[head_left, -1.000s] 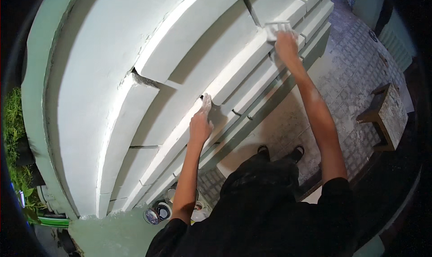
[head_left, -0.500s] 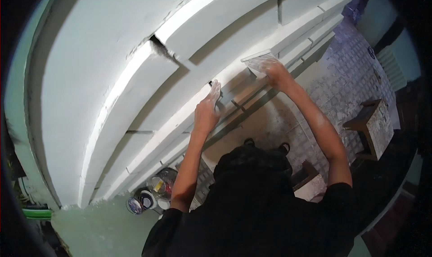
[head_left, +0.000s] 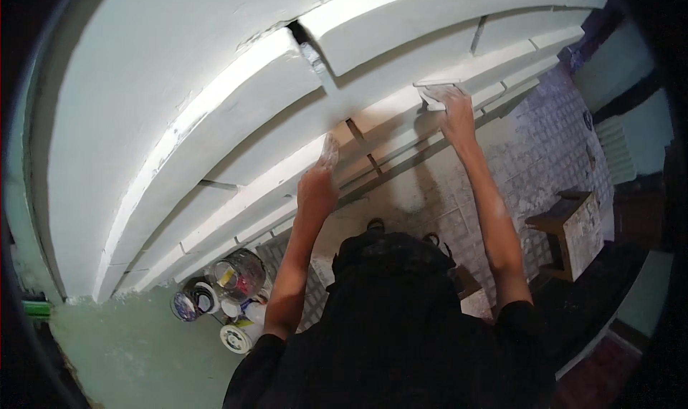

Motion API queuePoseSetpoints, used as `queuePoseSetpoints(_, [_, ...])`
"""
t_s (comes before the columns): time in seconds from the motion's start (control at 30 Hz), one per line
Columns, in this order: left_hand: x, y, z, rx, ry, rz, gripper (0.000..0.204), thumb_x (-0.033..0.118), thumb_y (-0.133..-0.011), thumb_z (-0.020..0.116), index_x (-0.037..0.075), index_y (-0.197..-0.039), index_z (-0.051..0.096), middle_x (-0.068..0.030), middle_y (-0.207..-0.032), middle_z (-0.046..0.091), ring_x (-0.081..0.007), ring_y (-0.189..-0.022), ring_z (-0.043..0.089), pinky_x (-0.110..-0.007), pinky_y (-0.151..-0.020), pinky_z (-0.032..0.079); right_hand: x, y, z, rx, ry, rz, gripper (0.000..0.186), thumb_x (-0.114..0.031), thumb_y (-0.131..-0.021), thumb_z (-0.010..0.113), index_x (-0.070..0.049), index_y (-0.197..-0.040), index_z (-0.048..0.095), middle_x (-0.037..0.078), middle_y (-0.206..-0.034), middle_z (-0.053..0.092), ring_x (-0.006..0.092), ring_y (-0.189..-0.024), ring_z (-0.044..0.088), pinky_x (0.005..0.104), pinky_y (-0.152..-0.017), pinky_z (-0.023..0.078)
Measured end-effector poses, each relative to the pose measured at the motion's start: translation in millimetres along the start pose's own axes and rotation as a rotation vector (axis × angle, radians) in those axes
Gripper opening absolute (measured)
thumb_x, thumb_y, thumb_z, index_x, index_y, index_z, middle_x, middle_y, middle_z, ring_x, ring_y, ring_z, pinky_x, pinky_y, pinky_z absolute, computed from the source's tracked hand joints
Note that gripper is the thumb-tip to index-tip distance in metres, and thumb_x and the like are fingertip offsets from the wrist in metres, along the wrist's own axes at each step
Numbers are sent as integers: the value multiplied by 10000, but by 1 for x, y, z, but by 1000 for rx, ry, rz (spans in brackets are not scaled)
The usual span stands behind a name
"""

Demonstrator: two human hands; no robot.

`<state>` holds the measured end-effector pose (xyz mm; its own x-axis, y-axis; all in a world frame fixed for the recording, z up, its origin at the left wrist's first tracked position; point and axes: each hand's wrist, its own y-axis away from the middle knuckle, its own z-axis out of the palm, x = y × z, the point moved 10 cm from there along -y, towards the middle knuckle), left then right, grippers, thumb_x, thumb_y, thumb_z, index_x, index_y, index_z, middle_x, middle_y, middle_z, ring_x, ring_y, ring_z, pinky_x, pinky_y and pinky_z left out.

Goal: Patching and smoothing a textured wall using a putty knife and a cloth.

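Note:
My right hand point(head_left: 453, 112) is closed on a flat scraper point(head_left: 436, 84) with a pale straight edge, held against the lower stepped ledge point(head_left: 390, 108) of a white moulding. White powder coats its fingers. Further left, my left hand point(head_left: 319, 183) rests on the same ledge with its whitened fingers stretched out along it; nothing shows in them. Between the hands, a narrow dark gap point(head_left: 355, 133) cuts across the ledge. Above, a broad curved band point(head_left: 401, 26) is broken by a wider dark gap point(head_left: 309, 49).
Jars and tubs point(head_left: 236, 273) cluster on the green floor point(head_left: 136, 344) at lower left. A wooden stool point(head_left: 573, 233) stands at right on the dusty patterned floor point(head_left: 534, 151). Another stool point(head_left: 473, 294) is partly hidden beside my body. A smooth white surface point(head_left: 143, 72) rises at upper left.
The view has shifted, so the moulding sits further right and more tubs show. My right hand with the scraper is further along the ledge, away from my left hand, which has shifted left off the gap.

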<state>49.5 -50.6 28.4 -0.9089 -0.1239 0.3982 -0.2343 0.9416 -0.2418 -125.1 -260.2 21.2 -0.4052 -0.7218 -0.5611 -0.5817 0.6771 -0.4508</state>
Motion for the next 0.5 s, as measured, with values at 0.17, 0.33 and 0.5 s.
queuePoseSetpoints(0.17, [-9, -1, 8, -148, -25, -115, 691, -83, -734, 479, 108, -1397, 439, -36, -1518, 321, -372, -984, 627, -466, -825, 524, -66, 17, 47, -149, 69, -80, 246, -113, -786, 652, -60, -1022, 699, 184, -1012, 668, 333, -1024, 599, 441, -973, 424])
queuePoseSetpoints(0.33, [-8, 2, 11, -183, -81, -130, 721, -93, -725, 493, 98, -1415, 407, -28, -1533, 291, -372, -990, 625, -470, -815, 531, -14, 8, 17, -26, -73, 138, 255, -159, -780, 669, -50, -1009, 693, 203, -1109, 631, 362, -1103, 542, 447, -994, 403])
queuePoseSetpoints(0.5, [-5, 1, 7, -160, -51, -106, 777, -104, -707, 503, 97, -1443, 360, -25, -1540, 276, -377, -985, 626, -464, -803, 537, -80, 32, 73, -87, 57, -132, 513, 56, -663, 513, -24, -1153, 637, 187, -1271, 569, 359, -1250, 470, 425, -1081, 347])
